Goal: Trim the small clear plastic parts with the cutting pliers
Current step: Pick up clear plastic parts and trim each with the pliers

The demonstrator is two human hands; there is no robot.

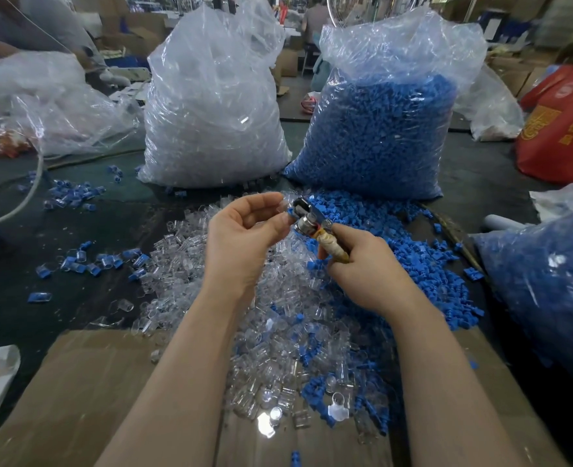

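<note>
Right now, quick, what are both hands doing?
Left hand: pinches a small part with a blue bit at the fingertips, against the tool's head.
Right hand: grips the cutting pliers by the handle.

Two bulging bags [217, 106] straight ahead

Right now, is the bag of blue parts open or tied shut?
Open: the bag of blue parts has loose, untied plastic standing up at its top.
</note>
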